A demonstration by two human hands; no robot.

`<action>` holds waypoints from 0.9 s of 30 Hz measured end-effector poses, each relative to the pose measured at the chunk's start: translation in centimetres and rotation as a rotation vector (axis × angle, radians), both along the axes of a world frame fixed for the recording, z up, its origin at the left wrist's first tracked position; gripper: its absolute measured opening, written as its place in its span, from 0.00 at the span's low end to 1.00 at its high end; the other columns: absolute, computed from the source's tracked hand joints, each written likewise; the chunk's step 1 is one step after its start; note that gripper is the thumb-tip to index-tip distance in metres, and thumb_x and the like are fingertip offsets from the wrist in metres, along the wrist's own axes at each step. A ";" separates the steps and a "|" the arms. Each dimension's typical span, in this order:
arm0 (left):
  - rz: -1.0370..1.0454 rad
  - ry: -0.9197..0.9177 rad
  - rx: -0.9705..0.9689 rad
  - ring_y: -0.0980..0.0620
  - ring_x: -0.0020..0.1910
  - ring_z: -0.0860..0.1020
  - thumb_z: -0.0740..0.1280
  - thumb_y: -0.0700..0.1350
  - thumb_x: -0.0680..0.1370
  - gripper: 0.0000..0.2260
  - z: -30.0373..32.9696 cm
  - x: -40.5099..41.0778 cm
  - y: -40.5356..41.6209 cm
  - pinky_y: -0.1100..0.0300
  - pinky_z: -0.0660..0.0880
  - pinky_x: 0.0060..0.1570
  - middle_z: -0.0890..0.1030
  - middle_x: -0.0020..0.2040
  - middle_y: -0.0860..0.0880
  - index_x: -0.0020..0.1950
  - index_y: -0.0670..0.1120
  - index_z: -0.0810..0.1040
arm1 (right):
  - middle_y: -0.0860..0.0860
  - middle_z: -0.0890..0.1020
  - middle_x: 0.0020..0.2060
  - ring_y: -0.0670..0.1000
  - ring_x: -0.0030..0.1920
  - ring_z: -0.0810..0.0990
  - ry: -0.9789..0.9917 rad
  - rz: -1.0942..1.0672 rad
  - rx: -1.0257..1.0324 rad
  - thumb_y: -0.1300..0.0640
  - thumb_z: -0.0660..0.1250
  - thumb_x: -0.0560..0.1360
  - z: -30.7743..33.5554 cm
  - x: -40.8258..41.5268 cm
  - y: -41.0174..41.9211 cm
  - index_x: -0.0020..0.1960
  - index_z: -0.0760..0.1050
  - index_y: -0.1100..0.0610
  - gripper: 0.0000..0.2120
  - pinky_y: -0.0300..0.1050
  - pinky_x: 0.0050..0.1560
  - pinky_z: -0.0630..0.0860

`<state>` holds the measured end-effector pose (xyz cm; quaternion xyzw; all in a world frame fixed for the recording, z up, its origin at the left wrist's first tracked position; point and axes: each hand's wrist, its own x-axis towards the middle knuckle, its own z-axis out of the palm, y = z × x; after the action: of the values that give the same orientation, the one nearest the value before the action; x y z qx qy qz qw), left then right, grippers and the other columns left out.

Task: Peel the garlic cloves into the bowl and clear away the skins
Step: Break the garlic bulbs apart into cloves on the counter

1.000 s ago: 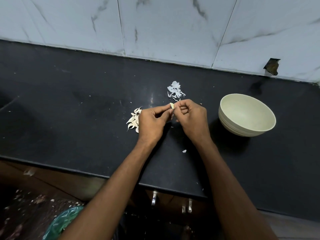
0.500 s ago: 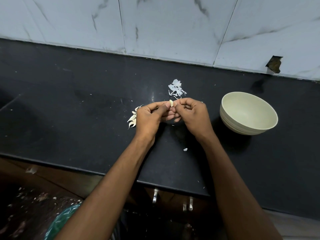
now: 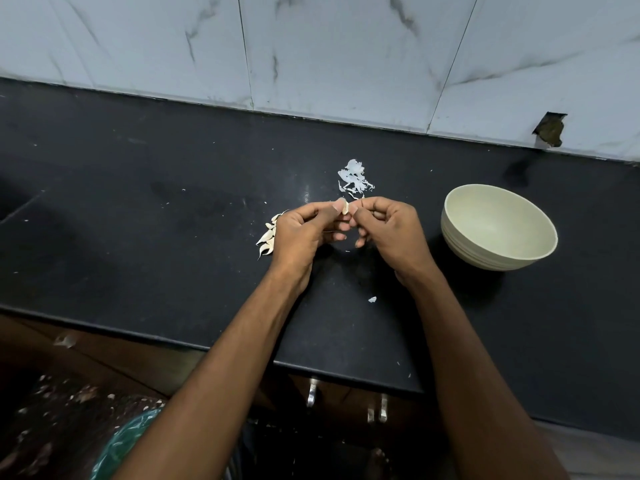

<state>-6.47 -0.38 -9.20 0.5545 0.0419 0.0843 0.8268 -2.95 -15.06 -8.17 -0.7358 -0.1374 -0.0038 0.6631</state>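
Far left of the work area: small heap of unpeeled garlic cloves (image 3: 267, 237) on the black counter (image 3: 138, 209), partly hidden behind the left hand (image 3: 304, 233), touching or just beside its knuckles.

Centre: both hands raised a little over the counter, fingertips meeting. A single clove (image 3: 345, 207) is pinched between them, left thumb and forefinger on one side, right hand (image 3: 391, 230) thumb and forefinger on the other; remaining fingers curled under. Clove stands roughly upright, long axis pointing away from the person. Cannot tell how much skin is left on it.

Just beyond the hands: pile of white skins (image 3: 354, 177). One stray flake (image 3: 372, 299) lies nearer the counter edge, between the forearms.

Right: pale bowl (image 3: 498, 226), upright, appears empty inside, standing apart from the right hand and on its side. Judgement: the bowl lies rightward of the clove, so the right hand is the nearer one for the drop; the left is nearer the unpeeled heap.
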 end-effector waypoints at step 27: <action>0.042 0.012 -0.065 0.50 0.38 0.80 0.72 0.36 0.79 0.04 -0.7 0.6 0.3 0.59 0.79 0.44 0.85 0.41 0.42 0.51 0.35 0.83 | 0.51 0.87 0.38 0.46 0.36 0.83 -0.158 0.015 -0.071 0.60 0.75 0.79 -0.4 0.1 -0.1 0.53 0.87 0.60 0.05 0.42 0.39 0.80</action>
<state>-5.87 -0.08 -9.86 0.5269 0.0615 0.0969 0.8421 -2.87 -15.16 -8.58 -0.7552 -0.1949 -0.0521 0.6236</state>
